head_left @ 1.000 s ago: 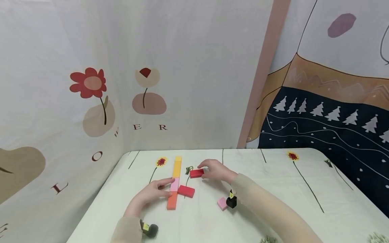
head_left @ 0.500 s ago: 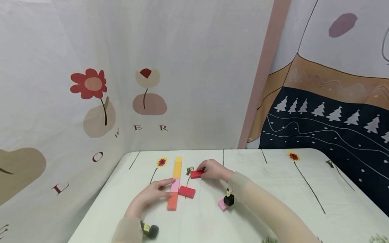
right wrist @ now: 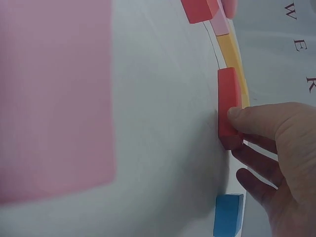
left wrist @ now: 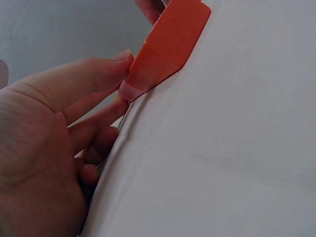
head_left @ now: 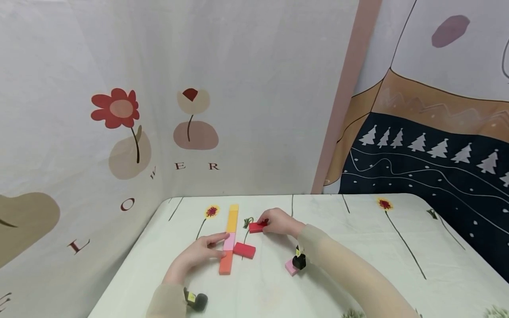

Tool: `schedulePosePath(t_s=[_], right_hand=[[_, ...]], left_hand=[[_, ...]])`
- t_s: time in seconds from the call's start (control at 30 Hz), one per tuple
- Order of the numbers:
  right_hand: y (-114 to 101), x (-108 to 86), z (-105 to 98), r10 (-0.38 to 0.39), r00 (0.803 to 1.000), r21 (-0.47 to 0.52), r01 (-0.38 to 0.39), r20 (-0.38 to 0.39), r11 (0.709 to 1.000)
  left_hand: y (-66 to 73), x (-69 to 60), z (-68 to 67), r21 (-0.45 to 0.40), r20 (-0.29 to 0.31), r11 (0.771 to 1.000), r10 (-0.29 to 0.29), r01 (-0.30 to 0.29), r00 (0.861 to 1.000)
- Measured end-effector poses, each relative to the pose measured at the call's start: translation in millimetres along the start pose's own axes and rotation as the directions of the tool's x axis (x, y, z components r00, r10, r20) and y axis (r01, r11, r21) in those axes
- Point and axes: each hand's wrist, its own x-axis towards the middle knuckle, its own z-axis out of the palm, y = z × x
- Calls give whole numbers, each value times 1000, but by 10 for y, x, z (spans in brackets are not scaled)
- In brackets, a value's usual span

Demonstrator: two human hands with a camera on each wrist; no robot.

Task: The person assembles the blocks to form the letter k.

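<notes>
A row on the table holds an orange block (head_left: 225,263), a pink block (head_left: 229,241) and yellow pieces (head_left: 232,221). My left hand (head_left: 200,251) rests at the row's left side, thumb and a finger touching it around the pink block. One red block (head_left: 244,250) lies slanted against the row's right side. Farther back, my right hand (head_left: 280,222) pinches another red block (head_left: 255,227); the right wrist view shows my thumb on this red block (right wrist: 228,103). In the left wrist view, fingertips of my left hand (left wrist: 59,128) meet the orange block's end (left wrist: 170,42).
A loose pink block (head_left: 290,267) lies under my right wrist, partly covered by the wrist camera. The right wrist view has a blue block (right wrist: 228,215) beyond my fingers. Printed cloth walls (head_left: 254,110) stand behind and left of the table (head_left: 350,247).
Over the last second my right hand has shifted slightly left and closed more around the red block. My left hand and the row look unmoved.
</notes>
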Motion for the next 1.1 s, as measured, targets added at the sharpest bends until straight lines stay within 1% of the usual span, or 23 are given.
schedulePosePath(t_s=[0.2, 0.37, 0.77, 0.93, 1.1], right_hand=[[-36, 1, 17, 4, 1000, 5, -4, 22, 1000], [-73, 11, 39, -3, 999, 13, 2, 32, 1000], [-160, 33, 77, -68, 996, -6, 69, 50, 998], [-207, 38, 85, -74, 994, -5, 75, 74, 997], [-229, 44, 104, -80, 994, -19, 81, 78, 997]], left_hand=[[-7, -18, 8, 9, -3, 1000, -2, 2, 1000], [1, -21, 11, -4, -1, 1000, -8, 8, 1000], [0, -2, -7, -5, -1, 1000, -5, 5, 1000], [6, -6, -12, -3, 0, 1000, -4, 4, 1000], [23, -19, -13, -6, 2, 1000, -10, 10, 1000]])
